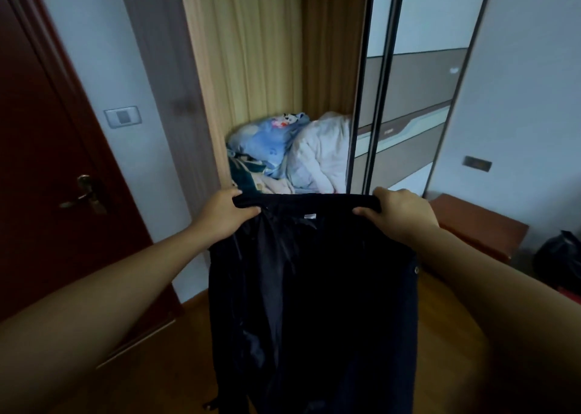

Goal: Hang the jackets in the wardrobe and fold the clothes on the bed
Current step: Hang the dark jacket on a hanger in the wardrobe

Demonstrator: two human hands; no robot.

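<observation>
I hold a dark navy jacket (314, 303) up by its top edge in front of the open wardrobe (267, 67). My left hand (223, 212) grips the left end of that edge. At the right end, my right hand (399, 212) is closed on the same edge. The jacket hangs straight down between my arms, its shiny lining facing me and a small white label near the collar. No hanger is visible. The wardrobe's wooden interior is open above a pile of bedding (292, 152).
A dark red door (47, 162) stands at the left with a light switch (122, 117) beside it. Sliding wardrobe doors (408, 114) fill the right. A red-brown bedside cabinet (478, 224) and a black bag (559, 259) sit at the right on the wood floor.
</observation>
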